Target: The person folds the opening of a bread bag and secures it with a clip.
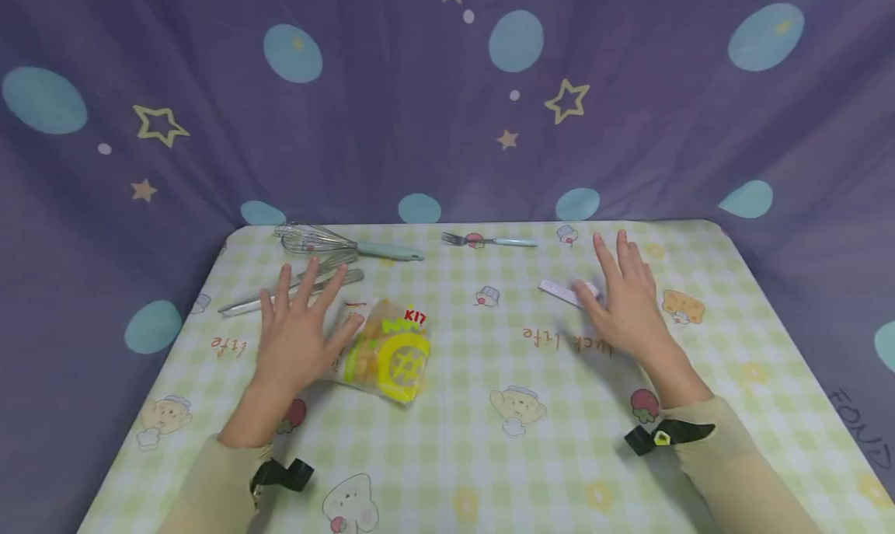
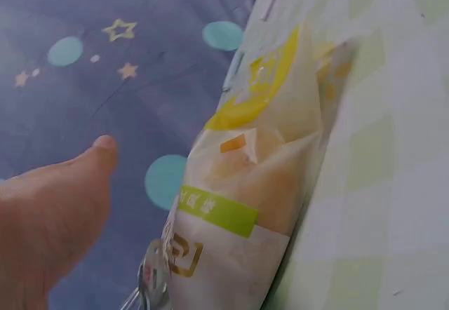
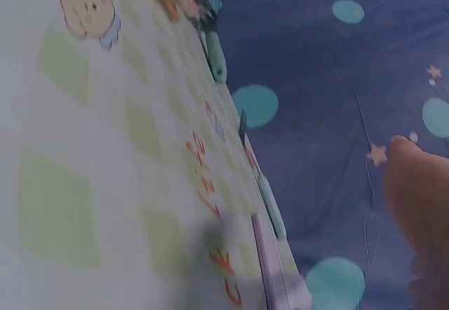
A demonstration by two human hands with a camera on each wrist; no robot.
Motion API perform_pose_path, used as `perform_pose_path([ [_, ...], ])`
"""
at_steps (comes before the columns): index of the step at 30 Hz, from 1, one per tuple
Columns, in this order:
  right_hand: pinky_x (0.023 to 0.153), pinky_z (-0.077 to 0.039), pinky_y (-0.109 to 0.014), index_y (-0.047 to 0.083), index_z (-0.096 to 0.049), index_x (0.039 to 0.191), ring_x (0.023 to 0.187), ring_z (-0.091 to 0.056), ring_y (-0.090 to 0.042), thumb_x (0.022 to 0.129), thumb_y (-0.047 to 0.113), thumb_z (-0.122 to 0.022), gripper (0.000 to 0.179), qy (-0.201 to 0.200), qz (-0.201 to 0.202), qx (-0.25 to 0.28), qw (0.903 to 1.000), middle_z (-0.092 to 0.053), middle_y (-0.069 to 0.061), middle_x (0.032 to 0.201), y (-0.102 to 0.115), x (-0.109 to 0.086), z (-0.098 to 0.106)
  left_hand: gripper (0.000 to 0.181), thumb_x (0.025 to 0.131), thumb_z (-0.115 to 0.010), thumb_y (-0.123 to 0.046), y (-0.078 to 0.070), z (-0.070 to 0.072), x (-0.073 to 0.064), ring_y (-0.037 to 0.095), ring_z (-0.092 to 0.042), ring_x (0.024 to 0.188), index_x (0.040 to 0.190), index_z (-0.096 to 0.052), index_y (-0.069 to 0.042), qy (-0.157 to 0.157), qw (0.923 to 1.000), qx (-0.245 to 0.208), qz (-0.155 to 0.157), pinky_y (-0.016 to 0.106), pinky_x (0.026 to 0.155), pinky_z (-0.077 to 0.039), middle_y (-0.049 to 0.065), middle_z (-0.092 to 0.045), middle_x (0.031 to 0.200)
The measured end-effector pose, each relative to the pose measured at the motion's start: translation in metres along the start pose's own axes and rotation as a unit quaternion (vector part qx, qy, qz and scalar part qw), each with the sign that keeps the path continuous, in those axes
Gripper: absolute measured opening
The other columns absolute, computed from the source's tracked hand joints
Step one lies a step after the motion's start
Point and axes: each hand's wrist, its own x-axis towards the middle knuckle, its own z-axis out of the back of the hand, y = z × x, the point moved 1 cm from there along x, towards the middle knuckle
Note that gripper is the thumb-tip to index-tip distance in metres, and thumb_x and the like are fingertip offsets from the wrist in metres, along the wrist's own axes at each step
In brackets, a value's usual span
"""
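My left hand [image 1: 297,340] is held over the table with its fingers spread, gripping nothing. Its thumb overlaps a bread packet [image 1: 391,351] in the head view; the clear wrapper has yellow and green print. In the left wrist view the same packet [image 2: 238,177] lies beside the thumb. Beyond the fingers lie metal tongs [image 1: 315,285], partly hidden by them. On the other side my right hand [image 1: 629,308] hovers with straight fingers and holds nothing. Its thumb covers part of a small white, flat bar with markings [image 1: 559,291], also seen in the right wrist view.
At the far edge lie a whisk [image 1: 336,242] with a pale green handle and a fork [image 1: 489,241] with a light blue handle. A checked cloth [image 1: 447,456] covers the table. Behind it hangs a purple curtain [image 1: 391,130] with stars and dots.
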Motion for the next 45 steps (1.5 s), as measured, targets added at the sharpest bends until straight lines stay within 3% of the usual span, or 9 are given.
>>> perform_pose_path([
  [7,0.127,-0.021,-0.07,0.003,-0.012,0.171,0.161,-0.017,-0.053,0.111,0.042,-0.052,0.082,0.004,0.028,0.064,0.9975,-0.008,-0.026,0.177,0.039,0.016,-0.013,0.073,0.101,-0.072,-0.038,-0.01,0.003,0.023,0.049,-0.033,0.157,0.165,-0.041,-0.019,-0.039,0.9937,-0.038,-0.098,0.071,0.124,-0.03,0.021,-0.039,0.169],
  [10,0.13,-0.022,-0.065,-0.001,-0.017,0.169,0.162,-0.021,-0.049,0.111,0.037,-0.054,0.079,0.0,0.053,0.073,0.9959,-0.015,-0.026,0.176,0.055,0.02,-0.022,0.07,0.102,-0.073,-0.034,-0.014,0.003,0.034,0.048,-0.041,0.152,0.163,-0.045,-0.016,-0.037,0.9901,-0.065,-0.119,0.066,0.123,-0.036,0.021,-0.047,0.164],
  [17,0.132,-0.025,-0.057,-0.004,-0.022,0.167,0.161,-0.029,-0.044,0.11,0.035,-0.055,0.076,0.029,0.086,0.093,0.9915,-0.027,-0.025,0.173,0.09,0.021,-0.047,0.064,0.105,-0.068,-0.038,-0.025,-0.009,0.049,0.041,-0.05,0.147,0.161,-0.048,-0.017,0.029,0.986,-0.113,-0.119,0.062,0.119,-0.044,0.014,-0.055,0.159],
  [24,0.128,-0.035,-0.054,-0.003,-0.034,0.164,0.155,-0.042,-0.041,0.11,0.036,-0.058,0.071,0.072,0.106,0.12,0.9845,-0.041,-0.024,0.167,0.115,0.018,-0.071,0.057,0.106,-0.066,-0.038,-0.029,-0.027,0.053,0.039,-0.058,0.141,0.157,-0.054,-0.013,0.075,0.9808,-0.133,-0.121,0.059,0.118,-0.046,0.015,-0.064,0.15],
  [32,0.11,-0.055,-0.05,-0.002,-0.044,0.159,0.13,-0.066,-0.037,0.109,0.039,-0.058,0.066,0.116,0.123,0.128,0.9772,-0.054,-0.022,0.157,0.137,0.022,-0.098,0.051,0.107,-0.064,-0.036,-0.031,-0.042,0.064,0.038,-0.058,0.142,0.152,-0.06,-0.012,0.108,0.9756,-0.14,-0.13,0.063,0.122,-0.04,0.013,-0.066,0.148],
  [36,0.107,-0.056,-0.05,-0.003,-0.048,0.156,0.125,-0.07,-0.035,0.109,0.039,-0.058,0.064,0.141,0.123,0.135,0.973,-0.058,-0.022,0.154,0.146,0.022,-0.11,0.048,0.107,-0.062,-0.036,-0.032,-0.048,0.067,0.037,-0.059,0.14,0.149,-0.063,-0.012,0.125,0.9748,-0.129,-0.133,0.063,0.124,-0.037,0.011,-0.068,0.145],
  [41,0.106,-0.058,-0.047,-0.004,-0.049,0.155,0.122,-0.071,-0.03,0.109,0.04,-0.059,0.064,0.176,0.128,0.14,0.966,-0.063,-0.02,0.149,0.156,0.021,-0.124,0.042,0.108,-0.061,-0.032,-0.031,-0.053,0.069,0.034,-0.063,0.133,0.144,-0.067,-0.011,0.137,0.9728,-0.126,-0.138,0.054,0.117,-0.047,0.01,-0.071,0.14],
  [45,0.095,-0.059,-0.039,-0.004,-0.054,0.151,0.106,-0.07,-0.022,0.109,0.039,-0.059,0.061,0.185,0.138,0.138,0.963,-0.072,-0.016,0.131,0.161,0.022,-0.134,0.04,0.108,-0.06,-0.028,-0.029,-0.056,0.07,0.033,-0.064,0.128,0.142,-0.069,-0.01,0.142,0.9716,-0.124,-0.143,0.053,0.114,-0.049,0.01,-0.073,0.138],
])
